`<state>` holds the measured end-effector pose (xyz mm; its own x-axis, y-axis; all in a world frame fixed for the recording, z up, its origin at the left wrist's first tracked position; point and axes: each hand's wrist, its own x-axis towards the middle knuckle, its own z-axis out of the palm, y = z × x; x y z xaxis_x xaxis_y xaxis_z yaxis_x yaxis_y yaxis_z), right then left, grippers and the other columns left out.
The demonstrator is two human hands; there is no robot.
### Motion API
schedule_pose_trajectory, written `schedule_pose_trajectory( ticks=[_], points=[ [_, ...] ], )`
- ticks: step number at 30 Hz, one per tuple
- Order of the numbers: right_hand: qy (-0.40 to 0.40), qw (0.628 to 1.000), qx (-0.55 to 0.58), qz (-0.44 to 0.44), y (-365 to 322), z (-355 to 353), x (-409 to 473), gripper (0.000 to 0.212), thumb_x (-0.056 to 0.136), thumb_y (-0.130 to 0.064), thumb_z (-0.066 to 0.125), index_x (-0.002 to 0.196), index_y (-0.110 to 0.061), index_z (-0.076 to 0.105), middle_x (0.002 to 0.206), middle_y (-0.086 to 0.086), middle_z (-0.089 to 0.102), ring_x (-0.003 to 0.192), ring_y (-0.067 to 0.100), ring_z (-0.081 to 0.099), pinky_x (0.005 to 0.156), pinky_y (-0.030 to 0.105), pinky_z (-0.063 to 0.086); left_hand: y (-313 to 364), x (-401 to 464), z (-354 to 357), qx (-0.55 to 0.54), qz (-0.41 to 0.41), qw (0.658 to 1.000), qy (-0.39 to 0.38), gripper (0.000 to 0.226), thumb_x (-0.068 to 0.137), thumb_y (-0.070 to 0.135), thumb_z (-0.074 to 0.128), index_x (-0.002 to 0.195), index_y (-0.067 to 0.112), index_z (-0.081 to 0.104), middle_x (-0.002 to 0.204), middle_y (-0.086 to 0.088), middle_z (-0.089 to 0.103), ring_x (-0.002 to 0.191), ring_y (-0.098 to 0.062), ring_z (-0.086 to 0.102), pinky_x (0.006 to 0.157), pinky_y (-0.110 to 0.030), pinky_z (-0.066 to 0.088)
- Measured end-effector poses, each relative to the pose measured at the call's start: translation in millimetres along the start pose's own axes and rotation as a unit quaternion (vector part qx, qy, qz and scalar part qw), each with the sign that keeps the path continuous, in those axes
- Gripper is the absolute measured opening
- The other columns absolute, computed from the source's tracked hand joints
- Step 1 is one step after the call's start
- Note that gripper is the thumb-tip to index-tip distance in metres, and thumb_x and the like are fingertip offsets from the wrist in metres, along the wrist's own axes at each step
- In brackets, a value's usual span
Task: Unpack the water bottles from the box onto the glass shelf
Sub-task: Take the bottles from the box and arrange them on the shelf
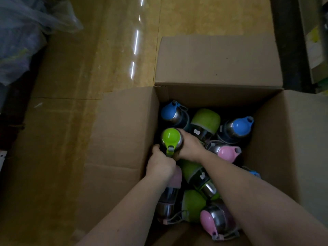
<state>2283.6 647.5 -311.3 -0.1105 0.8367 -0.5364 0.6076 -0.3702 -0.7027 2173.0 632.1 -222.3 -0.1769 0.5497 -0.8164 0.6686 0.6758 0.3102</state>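
I have both hands on the lime-capped steel water bottle (pixel 171 141) at nine o'clock in the open brown cardboard box (pixel 124 132). My left hand (pixel 160 166) and right hand (pixel 190 148) curl round its body, one on each side. Its long axis stands upright, cap towards me, so I judge a straight lift clears the wall.

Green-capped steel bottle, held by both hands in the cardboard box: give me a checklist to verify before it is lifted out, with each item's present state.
1. Left hand grips the green-capped steel bottle from its near-left side: ok.
2. Right hand wraps the bottle's right side: ok.
3. Bottle stands upright, cap up: ok.
4. Way up out of the open brown cardboard box, flaps folded outward: ok.
5. Neighbours free of the lift: cannot tell; the lying green-sleeved bottle sits close under the right wrist.
6. Glass shelf ready to take it: cannot tell, not in view.
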Motion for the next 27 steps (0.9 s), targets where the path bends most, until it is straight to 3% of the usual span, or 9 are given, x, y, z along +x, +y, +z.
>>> schedule_pose_trajectory(
  ticks=[3, 6, 9, 12, 15, 20, 24, 27],
  points=[
    [0.02, 0.99, 0.127, 0.05, -7.1, -11.4, -12.0, 0.078, 0.06, -0.017, 0.088, 0.128, -0.017, 0.05, 0.116, -0.004, 0.061, 0.108, 0.012, 0.056, 0.088, 0.022, 0.042, 6.1, -6.0, -5.1, 0.013, 0.016, 1.0, 0.001, 0.062, 0.09, 0.006, 0.047, 0.147, 0.013, 0.024, 0.139, -0.017, 0.048, 0.127, -0.032, 0.046, 0.102, -0.033, 0.038],
    [0.024, 0.96, 0.27, 0.068, -13.6, -28.1, -25.4, 0.066, 0.058, -0.004, 0.088, 0.118, -0.006, 0.059, 0.107, 0.0, 0.068, 0.096, 0.009, 0.065, 0.092, 0.03, 0.051, 14.5, -18.9, -13.0, 0.018, 0.037, 0.999, 0.003, 0.054, 0.089, 0.01, 0.049, 0.141, 0.014, 0.034, 0.132, -0.015, 0.054, 0.121, -0.034, 0.051, 0.098, -0.035, 0.042],
    [0.014, 0.941, 0.332, 0.061, -29.4, -54.0, -46.0, 0.042, 0.068, 0.006, 0.078, 0.107, -0.003, 0.065, 0.09, -0.003, 0.069, 0.074, -0.001, 0.066, 0.076, 0.017, 0.055, 28.6, -40.0, -24.3, 0.023, 0.062, 0.998, 0.0, 0.051, 0.088, 0.014, 0.051, 0.138, 0.019, 0.039, 0.128, -0.014, 0.056, 0.117, -0.034, 0.052, 0.097, -0.037, 0.044],
    [0.029, 0.928, 0.366, 0.066, -51.7, -79.9, -70.4, 0.034, 0.071, 0.001, 0.077, 0.1, -0.012, 0.065, 0.092, 0.001, 0.07, 0.081, 0.009, 0.067, 0.078, 0.025, 0.056, 46.5, -69.2, -37.8, 0.019, 0.081, 0.997, -0.002, 0.053, 0.087, 0.019, 0.055, 0.138, 0.022, 0.039, 0.129, -0.011, 0.055, 0.118, -0.032, 0.052, 0.099, -0.036, 0.043],
    [0.06, 0.913, 0.397, 0.075, -76.8, -107.1, -95.1, 0.044, 0.073, -0.008, 0.078, 0.112, -0.011, 0.059, 0.099, 0.003, 0.07, 0.087, 0.014, 0.067, 0.081, 0.028, 0.056, 65.1, -104.1, -53.6, 0.003, 0.103, 0.995, -0.01, 0.056, 0.084, 0.021, 0.06, 0.137, 0.022, 0.04, 0.128, -0.01, 0.055, 0.117, -0.03, 0.054, 0.1, -0.038, 0.044],
    [0.082, 0.906, 0.41, 0.066, -128.8, -158.2, -138.2, 0.047, 0.07, -0.024, 0.081, 0.112, -0.015, 0.062, 0.105, 0.005, 0.071, 0.096, 0.02, 0.068, 0.087, 0.035, 0.054, 99.2, -166.5, -85.6, -0.034, 0.139, 0.989, -0.031, 0.063, 0.084, 0.022, 0.064, 0.14, 0.023, 0.035, 0.125, -0.008, 0.054, 0.114, -0.027, 0.055, 0.095, -0.033, 0.046],
    [0.104, 0.906, 0.408, 0.048, -180.3, -203.2, -174.2, 0.029, 0.075, -0.022, 0.077, 0.101, -0.015, 0.068, 0.095, 0.004, 0.072, 0.085, 0.018, 0.069, 0.074, 0.027, 0.056, 131.6, -216.7, -116.2, -0.073, 0.176, 0.981, -0.042, 0.066, 0.081, 0.02, 0.068, 0.14, 0.021, 0.036, 0.122, -0.006, 0.056, 0.114, -0.027, 0.055, 0.1, -0.043, 0.046],
    [0.137, 0.907, 0.397, 0.023, -222.3, -235.5, -198.3, 0.053, 0.062, -0.034, 0.083, 0.108, -0.014, 0.067, 0.101, 0.007, 0.072, 0.094, 0.022, 0.069, 0.081, 0.035, 0.056, 156.3, -255.7, -140.5, -0.112, 0.2, 0.972, -0.052, 0.062, 0.082, 0.014, 0.067, 0.137, 0.021, 0.038, 0.106, -0.001, 0.058, 0.107, -0.026, 0.059, 0.097, -0.044, 0.049]
  ],
)
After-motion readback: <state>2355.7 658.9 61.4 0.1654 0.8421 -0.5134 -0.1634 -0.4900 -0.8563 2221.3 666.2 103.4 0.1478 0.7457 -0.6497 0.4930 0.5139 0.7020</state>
